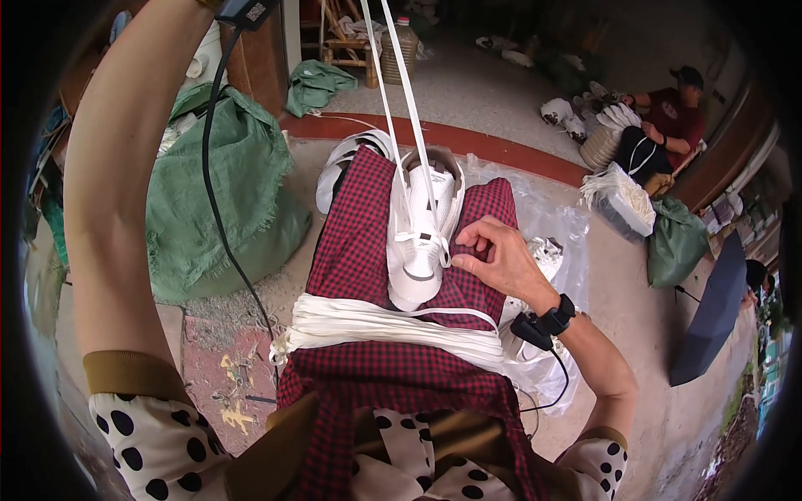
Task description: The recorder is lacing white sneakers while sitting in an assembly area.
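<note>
A white lace-up sneaker point(416, 242) rests on my lap over a red and black checked apron point(351, 225), its toe toward me. Two long white shoelace ends point(409, 92) run taut from it up past the top edge. My left forearm point(117, 167) reaches up there, but the left hand itself is out of view. Beside the sneaker's toe is my right hand point(499, 263), fingers bent and thumb apart from the index finger. Its thumb tip is close to a small lace loop point(445, 252); I see nothing held. A bundle of white laces point(376, 328) lies across my thighs.
More white shoes point(545, 257) lie on clear plastic to my right, and another shoe point(347, 163) sits beyond my left knee. A big green sack point(225, 200) stands at left. At far right are a seated person point(678, 121), a lace-filled tub point(622, 204) and a dark umbrella point(710, 309).
</note>
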Demonstrator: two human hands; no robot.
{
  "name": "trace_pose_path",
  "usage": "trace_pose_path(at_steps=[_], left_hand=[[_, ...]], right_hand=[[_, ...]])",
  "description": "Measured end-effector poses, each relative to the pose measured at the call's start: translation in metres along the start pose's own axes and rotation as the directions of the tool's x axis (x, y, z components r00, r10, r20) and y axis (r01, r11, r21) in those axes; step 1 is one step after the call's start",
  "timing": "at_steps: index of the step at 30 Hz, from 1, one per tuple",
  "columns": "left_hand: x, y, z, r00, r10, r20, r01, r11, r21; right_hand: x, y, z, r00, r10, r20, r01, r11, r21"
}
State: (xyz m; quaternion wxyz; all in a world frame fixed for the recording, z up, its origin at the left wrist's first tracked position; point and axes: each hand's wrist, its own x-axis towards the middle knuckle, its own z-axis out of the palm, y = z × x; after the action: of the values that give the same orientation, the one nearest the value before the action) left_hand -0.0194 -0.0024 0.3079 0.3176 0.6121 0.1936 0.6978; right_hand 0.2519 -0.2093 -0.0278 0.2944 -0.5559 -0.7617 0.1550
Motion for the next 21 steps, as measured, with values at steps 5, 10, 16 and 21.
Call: trace_pose_path(at_steps=[5, 10, 16, 21], left_hand=[[0.003, -0.003, 0.003, 0.999, -0.042, -0.003, 0.042, 0.996, 0.077], [-0.006, -0.003, 0.0, 0.998, -0.028, 0.05, 0.021, 0.991, 0.133], [-0.021, 0.006, 0.002, 0.999, -0.043, 0.015, 0.041, 0.992, 0.118], [-0.03, 0.009, 0.0, 0.996, -0.075, 0.039, 0.071, 0.994, 0.083]], right_hand=[[0.004, 0.0, 0.026, 0.987, -0.14, -0.073, 0.101, 0.915, -0.392], [0.011, 0.001, 0.023, 0.996, 0.078, -0.04, -0.084, 0.972, -0.217], [0.004, -0.001, 0.019, 0.932, 0.349, 0.1, -0.354, 0.812, 0.464], [-0.006, -0.004, 0.024, 0.912, 0.377, 0.162, -0.233, 0.153, 0.96]])
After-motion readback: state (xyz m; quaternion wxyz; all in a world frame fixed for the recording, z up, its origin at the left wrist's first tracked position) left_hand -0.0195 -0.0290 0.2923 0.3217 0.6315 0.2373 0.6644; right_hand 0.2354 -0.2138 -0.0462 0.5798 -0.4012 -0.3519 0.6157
